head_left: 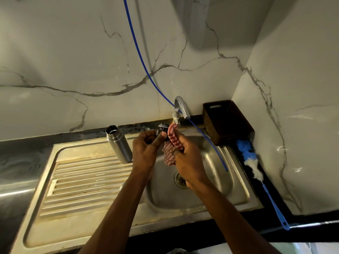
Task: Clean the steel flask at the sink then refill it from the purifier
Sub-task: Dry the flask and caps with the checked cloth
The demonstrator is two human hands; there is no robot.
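The steel flask (118, 144) stands upright and uncapped on the sink's drainboard (86, 178), left of my hands. My left hand (146, 149) holds the flask's black cap (162, 130) above the basin's far edge. My right hand (187, 158) grips a red-and-white checked cloth (173, 142) and presses it against the cap. Both hands hover over the steel basin (211, 176), just below the tap (180, 107).
A blue tube (139, 57) runs down the marble wall into the basin. A brown basket (226, 121) sits at the back right corner. A blue-handled bottle brush (256, 173) lies on the dark counter at right. The drain (180, 179) is partly hidden by my right wrist.
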